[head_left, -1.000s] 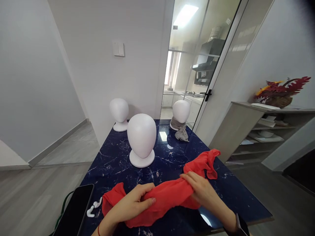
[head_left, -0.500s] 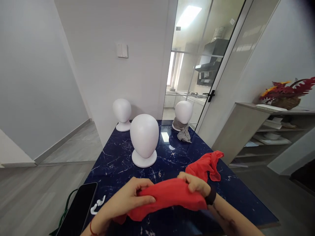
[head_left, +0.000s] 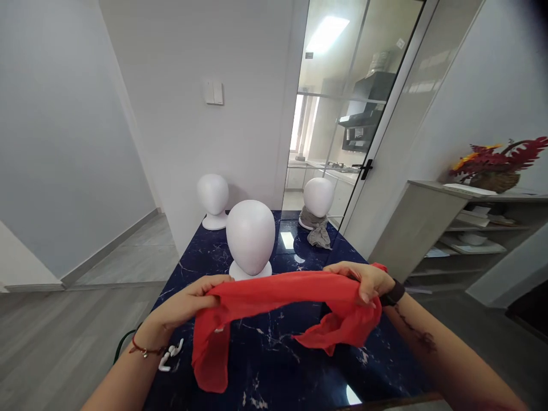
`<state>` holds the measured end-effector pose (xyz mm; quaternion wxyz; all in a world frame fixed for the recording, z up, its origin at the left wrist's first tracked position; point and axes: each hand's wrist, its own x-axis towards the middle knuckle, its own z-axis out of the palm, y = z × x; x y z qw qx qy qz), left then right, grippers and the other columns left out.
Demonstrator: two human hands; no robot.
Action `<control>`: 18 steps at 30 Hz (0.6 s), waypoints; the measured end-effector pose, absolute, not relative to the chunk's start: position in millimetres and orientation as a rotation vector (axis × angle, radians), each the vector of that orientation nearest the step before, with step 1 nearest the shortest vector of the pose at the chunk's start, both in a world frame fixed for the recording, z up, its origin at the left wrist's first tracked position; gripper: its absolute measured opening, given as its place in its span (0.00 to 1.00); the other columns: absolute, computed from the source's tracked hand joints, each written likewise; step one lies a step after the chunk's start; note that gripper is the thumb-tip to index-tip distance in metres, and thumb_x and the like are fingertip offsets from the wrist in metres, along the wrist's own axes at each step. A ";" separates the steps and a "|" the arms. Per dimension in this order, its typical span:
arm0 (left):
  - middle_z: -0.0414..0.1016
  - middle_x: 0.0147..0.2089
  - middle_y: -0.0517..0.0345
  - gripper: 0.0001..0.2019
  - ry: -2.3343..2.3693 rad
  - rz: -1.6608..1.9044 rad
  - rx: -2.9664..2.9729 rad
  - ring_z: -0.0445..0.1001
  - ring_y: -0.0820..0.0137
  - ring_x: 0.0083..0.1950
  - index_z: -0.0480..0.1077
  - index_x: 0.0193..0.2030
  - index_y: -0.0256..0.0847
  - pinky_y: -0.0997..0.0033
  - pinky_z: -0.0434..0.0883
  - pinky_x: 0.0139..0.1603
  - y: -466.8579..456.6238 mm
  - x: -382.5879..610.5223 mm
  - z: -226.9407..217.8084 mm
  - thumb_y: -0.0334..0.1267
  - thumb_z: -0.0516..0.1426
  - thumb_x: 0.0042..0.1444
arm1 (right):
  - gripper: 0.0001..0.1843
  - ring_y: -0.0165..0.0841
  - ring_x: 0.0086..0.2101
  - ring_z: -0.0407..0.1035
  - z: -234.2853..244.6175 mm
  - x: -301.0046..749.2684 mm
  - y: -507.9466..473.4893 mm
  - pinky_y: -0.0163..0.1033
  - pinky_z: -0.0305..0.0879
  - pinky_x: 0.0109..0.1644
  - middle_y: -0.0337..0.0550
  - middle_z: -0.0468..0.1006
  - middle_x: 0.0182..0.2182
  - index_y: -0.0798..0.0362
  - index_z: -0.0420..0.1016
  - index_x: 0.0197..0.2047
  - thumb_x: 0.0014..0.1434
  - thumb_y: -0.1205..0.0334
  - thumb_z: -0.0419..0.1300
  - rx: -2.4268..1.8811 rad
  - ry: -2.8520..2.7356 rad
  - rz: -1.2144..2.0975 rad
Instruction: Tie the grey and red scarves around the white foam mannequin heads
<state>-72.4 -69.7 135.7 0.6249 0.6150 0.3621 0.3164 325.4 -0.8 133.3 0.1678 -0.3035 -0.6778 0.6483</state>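
A folded red scarf stretches as a band between my two hands, just in front of the nearest white mannequin head. My left hand pinches it on the left, and one end hangs down below the fingers. On the right, my right hand is closed around the band, with the other end drooping beneath it. The scarf covers the front of the head's round base. Bare white foam shows on this head, which stands upright on the dark blue marbled table.
Behind stand a bare white head at left and another head at right with a grey scarf round its neck. White earphones lie by my left forearm. A glass door and a shelf unit are beyond.
Both hands have moved apart and forward toward the nearest head, drawing the red scarf out into a longer band. Its ends now hang down on both sides.
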 end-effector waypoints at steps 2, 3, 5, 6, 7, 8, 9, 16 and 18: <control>0.67 0.31 0.61 0.07 0.898 0.777 1.331 0.64 0.74 0.30 0.68 0.35 0.38 0.76 0.64 0.31 -64.6 -79.7 139.0 0.32 0.56 0.46 | 0.39 0.20 0.16 0.58 144.4 334.0 2.3 0.27 0.57 0.16 0.41 0.75 0.33 0.56 0.70 0.47 0.31 0.49 0.72 -0.936 -1.897 1.995; 0.66 0.30 0.62 0.06 0.934 0.795 1.305 0.64 0.75 0.28 0.67 0.34 0.38 0.76 0.64 0.30 -61.5 -83.4 141.3 0.32 0.55 0.46 | 0.38 0.19 0.15 0.57 149.4 339.0 5.0 0.27 0.56 0.16 0.40 0.76 0.34 0.55 0.69 0.48 0.33 0.50 0.72 -0.976 -1.889 2.028; 0.64 0.28 0.63 0.05 0.988 0.831 1.293 0.62 0.76 0.26 0.64 0.30 0.39 0.77 0.62 0.27 -54.6 -92.2 147.8 0.31 0.55 0.44 | 0.35 0.19 0.14 0.54 158.0 350.6 13.6 0.27 0.55 0.16 0.38 0.76 0.28 0.57 0.70 0.46 0.35 0.50 0.71 -1.013 -1.894 2.048; 0.64 0.27 0.64 0.05 1.002 0.841 1.305 0.61 0.77 0.25 0.62 0.28 0.39 0.78 0.61 0.25 -51.0 -97.6 152.0 0.30 0.56 0.44 | 0.33 0.19 0.13 0.52 161.8 357.0 19.6 0.27 0.54 0.16 0.36 0.74 0.23 0.58 0.72 0.43 0.36 0.48 0.70 -1.014 -1.900 2.042; 0.64 0.26 0.65 0.06 1.008 0.829 1.326 0.60 0.77 0.23 0.61 0.27 0.40 0.78 0.59 0.24 -47.6 -103.8 156.8 0.30 0.56 0.43 | 0.31 0.19 0.12 0.51 165.5 363.7 26.8 0.26 0.52 0.15 0.35 0.73 0.19 0.60 0.73 0.39 0.37 0.45 0.70 -1.010 -1.906 2.028; 0.65 0.25 0.64 0.06 1.010 0.799 1.349 0.59 0.78 0.22 0.61 0.27 0.40 0.79 0.58 0.22 -44.2 -110.6 162.0 0.31 0.56 0.44 | 0.31 0.19 0.12 0.50 169.4 370.4 35.1 0.26 0.51 0.15 0.35 0.71 0.16 0.60 0.73 0.36 0.37 0.43 0.69 -1.014 -1.907 2.010; 0.68 0.25 0.63 0.05 1.012 0.768 1.374 0.58 0.79 0.20 0.61 0.27 0.40 0.79 0.56 0.20 -41.1 -117.9 167.3 0.32 0.56 0.45 | 0.30 0.19 0.12 0.51 173.7 376.9 44.4 0.26 0.50 0.15 0.36 0.70 0.15 0.61 0.74 0.33 0.36 0.42 0.69 -1.034 -1.904 1.983; 0.65 0.19 0.65 0.10 1.038 0.977 1.469 0.43 0.87 0.13 0.67 0.28 0.39 0.81 0.38 0.13 -17.7 -149.7 199.4 0.43 0.60 0.48 | 0.21 0.28 0.17 0.66 213.2 400.3 126.0 0.33 0.62 0.20 0.41 0.75 0.21 0.60 0.73 0.33 0.35 0.59 0.70 -1.169 -1.666 1.548; 0.61 0.17 0.67 0.12 1.095 1.142 1.456 0.41 0.87 0.13 0.68 0.28 0.38 0.81 0.36 0.13 -3.7 -149.5 206.8 0.45 0.61 0.47 | 0.17 0.29 0.18 0.67 223.7 391.6 150.0 0.34 0.64 0.22 0.40 0.75 0.20 0.60 0.72 0.32 0.40 0.59 0.68 -1.076 -1.577 1.460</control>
